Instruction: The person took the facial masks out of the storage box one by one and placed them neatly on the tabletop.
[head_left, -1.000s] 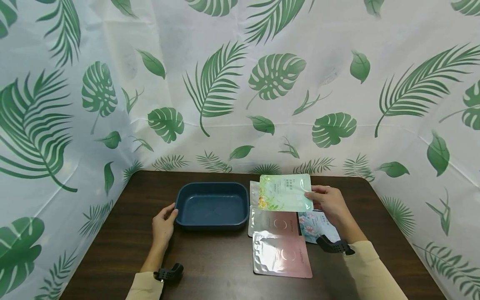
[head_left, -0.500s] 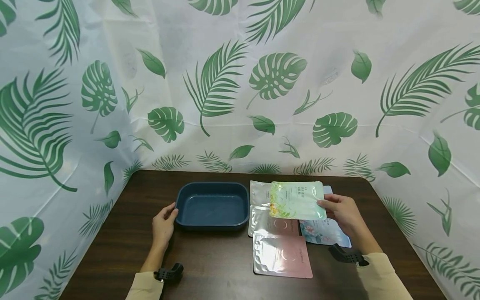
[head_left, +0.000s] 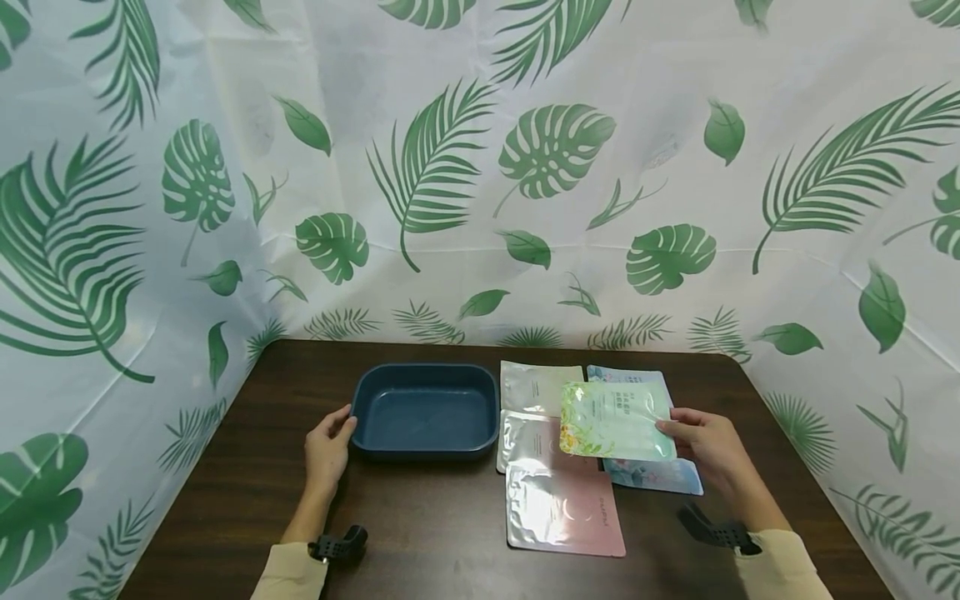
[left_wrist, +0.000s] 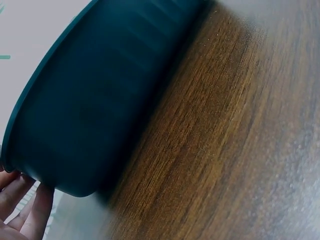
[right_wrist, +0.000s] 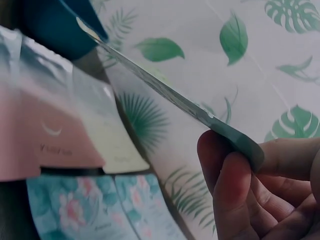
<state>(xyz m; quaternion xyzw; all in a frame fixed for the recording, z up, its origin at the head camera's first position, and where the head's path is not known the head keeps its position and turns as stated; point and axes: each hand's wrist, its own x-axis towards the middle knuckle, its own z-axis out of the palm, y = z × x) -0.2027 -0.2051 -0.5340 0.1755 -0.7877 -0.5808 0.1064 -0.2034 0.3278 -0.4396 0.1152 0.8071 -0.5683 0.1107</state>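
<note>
My right hand [head_left: 708, 442] pinches the right edge of a pale green face mask packet [head_left: 618, 421] with yellow flowers. In the right wrist view this packet [right_wrist: 165, 90] appears nearly edge-on, raised above the others, between thumb and fingers. Beneath it lie two blue floral packets [head_left: 656, 477], partly hidden. At the left end of a dark blue rectangular basin [head_left: 423, 454], my left hand [head_left: 327, 446] holds the rim. The left wrist view shows its fingertips [left_wrist: 42, 205] against the outer wall near the rim of that basin [left_wrist: 95, 100].
To the right of the basin, a column of packets lies on the dark wooden table [head_left: 420, 533]: a pale cream one [head_left: 528, 383] at the back, then two pink-and-silver ones [head_left: 566, 512] towards the front. A leaf-patterned curtain [head_left: 450, 167] stands behind the table.
My right hand has moved the green packet to the right and nearer the front, from over the cream packet to over the blue ones. My left hand has stayed at the basin.
</note>
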